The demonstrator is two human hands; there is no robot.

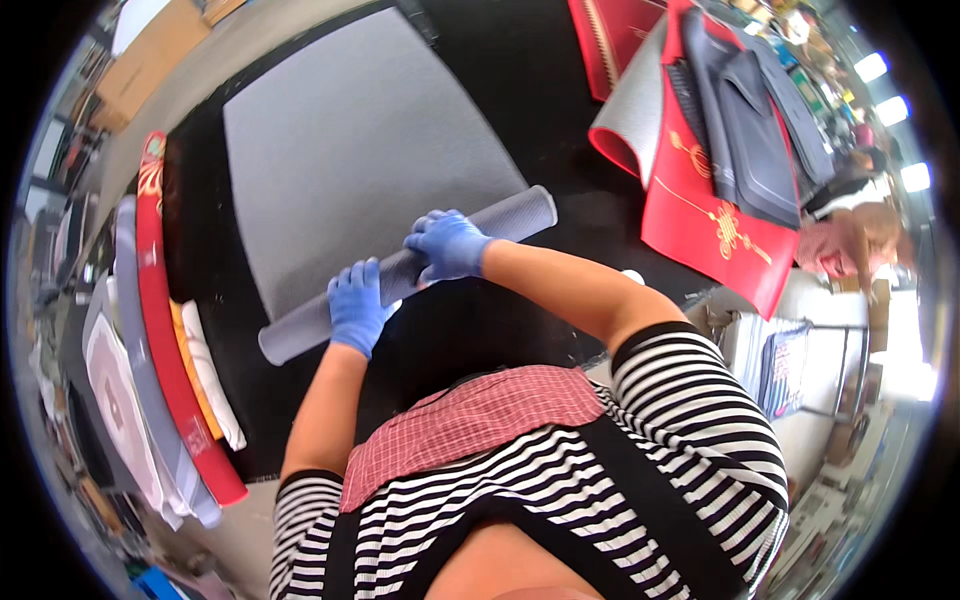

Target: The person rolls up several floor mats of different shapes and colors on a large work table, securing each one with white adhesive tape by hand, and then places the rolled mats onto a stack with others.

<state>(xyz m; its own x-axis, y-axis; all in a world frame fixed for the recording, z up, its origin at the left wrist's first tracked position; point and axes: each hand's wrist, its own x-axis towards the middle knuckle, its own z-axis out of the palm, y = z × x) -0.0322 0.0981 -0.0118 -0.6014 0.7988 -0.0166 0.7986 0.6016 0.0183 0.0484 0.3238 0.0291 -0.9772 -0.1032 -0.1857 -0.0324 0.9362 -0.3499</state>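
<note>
As both forearms (328, 408) angle inward, gloved hands (450, 246) grip the grey mat (350, 140) along its roll (515, 213).

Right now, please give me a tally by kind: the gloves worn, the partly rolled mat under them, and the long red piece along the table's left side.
Blue gloves: 2, left and right
Partly rolled grey mat: 1
Long red piece: 1
Total: 4

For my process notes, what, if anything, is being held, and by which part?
The gray mat, at its rolled-up end: left grip and right grip lie over the roll, either side of its middle. Whether they clasp or only press can't be told.
</note>
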